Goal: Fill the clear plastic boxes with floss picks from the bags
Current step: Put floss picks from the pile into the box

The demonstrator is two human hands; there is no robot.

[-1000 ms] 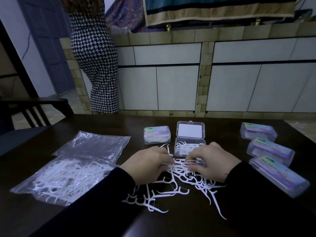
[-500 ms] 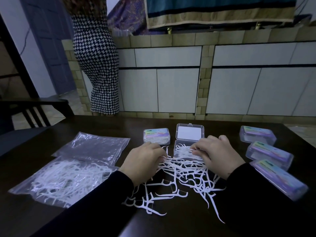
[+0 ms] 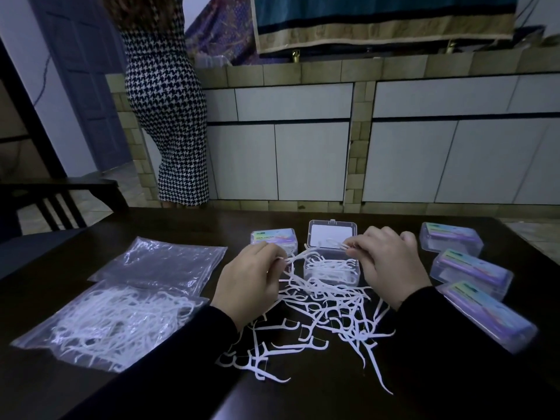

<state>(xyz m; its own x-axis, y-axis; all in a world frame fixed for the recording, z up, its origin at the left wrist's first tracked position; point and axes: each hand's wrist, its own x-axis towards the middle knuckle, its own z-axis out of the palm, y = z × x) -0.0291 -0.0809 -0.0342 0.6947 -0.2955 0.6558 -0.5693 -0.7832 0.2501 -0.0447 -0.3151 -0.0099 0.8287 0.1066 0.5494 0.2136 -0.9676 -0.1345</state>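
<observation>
Clear closed box (image 3: 274, 238) bears an iridescent label, print unreadable.

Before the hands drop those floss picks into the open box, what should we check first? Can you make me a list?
1. Open box lid up: ok.
2. Room left in the box: ok, picks sit in it but not heaped over the rim.
3. Left hand pinches picks: ok.
4. Right hand pinches picks over the box: ok.
5. Held picks free of the loose pile: cannot tell, they look tangled.
6. More picks waiting in the full bag: ok.
</observation>
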